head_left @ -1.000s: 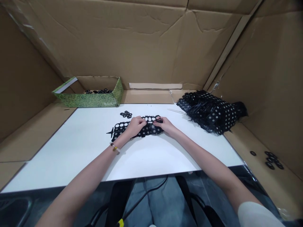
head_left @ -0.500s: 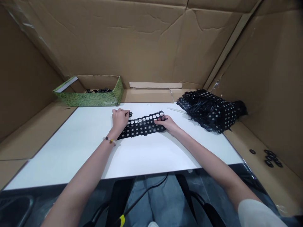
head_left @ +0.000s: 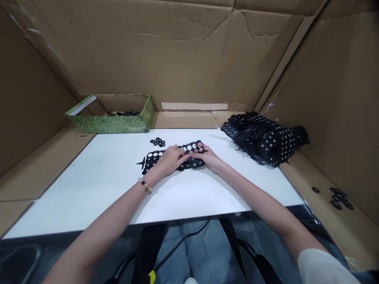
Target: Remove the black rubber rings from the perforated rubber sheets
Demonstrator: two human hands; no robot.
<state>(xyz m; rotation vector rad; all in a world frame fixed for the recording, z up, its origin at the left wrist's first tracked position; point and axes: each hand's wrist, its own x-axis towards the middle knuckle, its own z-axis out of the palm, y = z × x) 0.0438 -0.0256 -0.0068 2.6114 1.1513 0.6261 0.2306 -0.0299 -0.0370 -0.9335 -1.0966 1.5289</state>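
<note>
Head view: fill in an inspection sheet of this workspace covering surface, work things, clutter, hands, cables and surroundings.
Surface: white table, dark specks near its far edge.
Work things: black holed sheet on the table; small ring pile just beyond it; green box at far left, more rings inside.
Clutter: crumpled black heap at right; loose rings on cardboard at far right.
Hands: right hand pinches the sheet's right end; left hand lies over its middle, grip hidden.
Cables: black cord below the near edge.
Surroundings: cardboard walls behind and both sides.
</note>
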